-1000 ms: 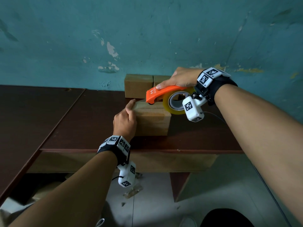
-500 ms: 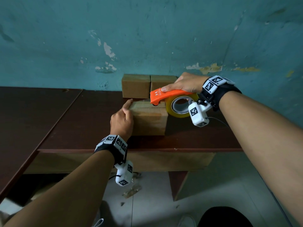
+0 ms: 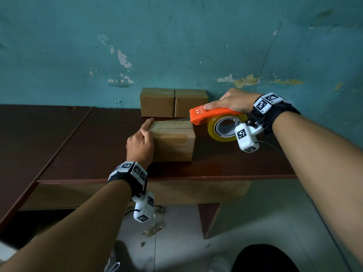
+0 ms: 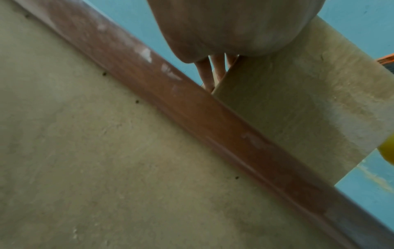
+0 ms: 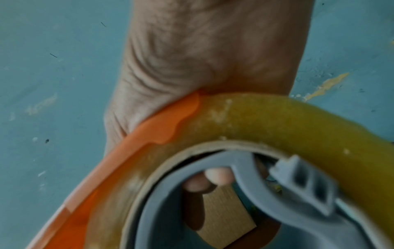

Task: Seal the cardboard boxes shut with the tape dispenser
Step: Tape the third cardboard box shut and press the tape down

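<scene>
1. In the head view the near box [image 3: 172, 141] sits on the dark table [image 3: 78, 146], close to its front edge. Two more boxes [image 3: 173, 103] stand side by side against the teal wall [image 3: 176, 36], at 12 o'clock from the near box.
2. The left hand [image 3: 140, 143] rests on the box's left side at 9 o'clock, fingers laid straight along the face and thumb along the top edge. It braces rather than clasps the box.
3. The right hand [image 3: 232, 100] grips the orange dispenser [image 3: 212, 114] from above, at 2 o'clock from the box. The nose sits just off the box's top right corner; whether it touches cannot be told.
4. Only the right wrist view shows the fingertips [image 5: 217, 176] curled through the grey hub [image 5: 241, 176] inside the yellow tape roll [image 5: 287, 121].
5. Only the left wrist view shows the table's underside [image 4: 106, 151], its brown edge strip [image 4: 192, 109] and straight fingers [image 4: 205, 74] against the box.
6. The box is plain brown card, its top flaps closed with the centre seam visible. A paler, glossy band of tape runs down its front face.
</scene>
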A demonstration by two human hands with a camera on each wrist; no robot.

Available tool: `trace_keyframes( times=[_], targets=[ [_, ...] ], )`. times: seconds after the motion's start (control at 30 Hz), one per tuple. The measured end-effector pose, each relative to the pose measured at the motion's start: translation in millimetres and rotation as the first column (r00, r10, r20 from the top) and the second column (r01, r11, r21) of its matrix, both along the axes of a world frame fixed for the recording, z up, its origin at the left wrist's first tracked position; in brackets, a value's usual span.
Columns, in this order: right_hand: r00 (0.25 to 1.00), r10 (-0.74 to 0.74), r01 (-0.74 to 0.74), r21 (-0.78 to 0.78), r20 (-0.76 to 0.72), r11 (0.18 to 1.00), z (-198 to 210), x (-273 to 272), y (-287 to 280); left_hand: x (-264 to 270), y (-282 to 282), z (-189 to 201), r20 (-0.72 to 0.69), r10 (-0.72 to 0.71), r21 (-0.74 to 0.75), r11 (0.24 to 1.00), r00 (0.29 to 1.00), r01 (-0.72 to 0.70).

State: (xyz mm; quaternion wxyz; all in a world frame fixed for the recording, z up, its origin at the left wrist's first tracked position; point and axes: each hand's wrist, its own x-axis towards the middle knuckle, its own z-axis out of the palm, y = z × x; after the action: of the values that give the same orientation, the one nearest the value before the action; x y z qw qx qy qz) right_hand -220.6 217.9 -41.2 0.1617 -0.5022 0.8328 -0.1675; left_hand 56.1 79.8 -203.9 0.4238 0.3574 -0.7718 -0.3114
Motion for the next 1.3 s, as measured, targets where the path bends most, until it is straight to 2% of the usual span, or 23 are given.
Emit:
trace_keyframes(
  times=[0.43, 0.9, 1.3],
  targets=[
    [1.000, 0.016, -0.016, -0.021, 0.015, 1.000, -4.7, -10.1, 10.5, 0.0, 1.8, 0.9, 0.006, 0.009, -0.014, 1.000, 1.000, -0.009],
    [0.997, -0.058, 0.059, -0.021, 0.059, 0.998, -14.3, -39.9, 43.9, -0.2, 3.2, 1.4, 0.008, 0.016, -0.011, 1.000, 1.000, -0.015],
    [0.999, -0.028, 0.027, 0.036, 0.033, 0.999, -29.0, -30.4, 40.1, -0.5, 2.5, 0.1, 0.014, 0.017, -0.009, 1.000, 1.000, -0.017]
  ],
)
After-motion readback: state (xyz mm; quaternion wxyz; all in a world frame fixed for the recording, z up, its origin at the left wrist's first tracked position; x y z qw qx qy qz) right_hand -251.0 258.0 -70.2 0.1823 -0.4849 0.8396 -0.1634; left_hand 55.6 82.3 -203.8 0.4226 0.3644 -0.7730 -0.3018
